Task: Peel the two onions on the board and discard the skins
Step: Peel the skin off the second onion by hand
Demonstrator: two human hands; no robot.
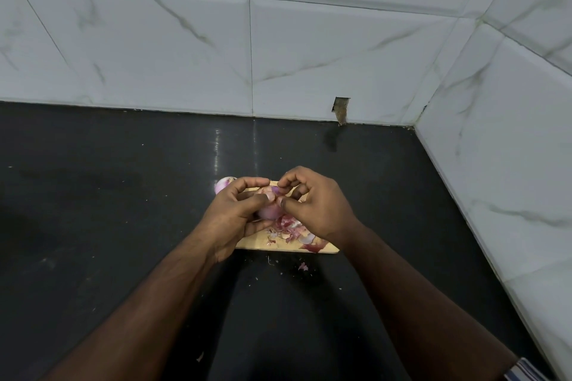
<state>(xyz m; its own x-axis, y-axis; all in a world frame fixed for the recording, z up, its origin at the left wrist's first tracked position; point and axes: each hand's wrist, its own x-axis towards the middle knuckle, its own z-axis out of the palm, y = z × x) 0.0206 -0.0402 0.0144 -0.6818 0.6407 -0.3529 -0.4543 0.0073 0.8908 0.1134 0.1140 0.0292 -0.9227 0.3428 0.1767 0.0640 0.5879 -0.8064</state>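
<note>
1. Left hand point(235, 213) cups the onion point(270, 210) above the board point(257, 243), steadying it – prob. so skin can be pulled off.
2. Right hand point(312, 204) pinches a bit of skin at the onion's top w/ thumb & fingertips.
3. Second onion point(224, 184) sits at the board's far-left corner, looks peeled.
4. Skins point(289, 229) heaped on the board's near-right – not yet discarded; a few scraps on the desk point(123, 195).
5. Black glossy desk, marbled white wall tiles point(185, 40), corner at right.
</note>
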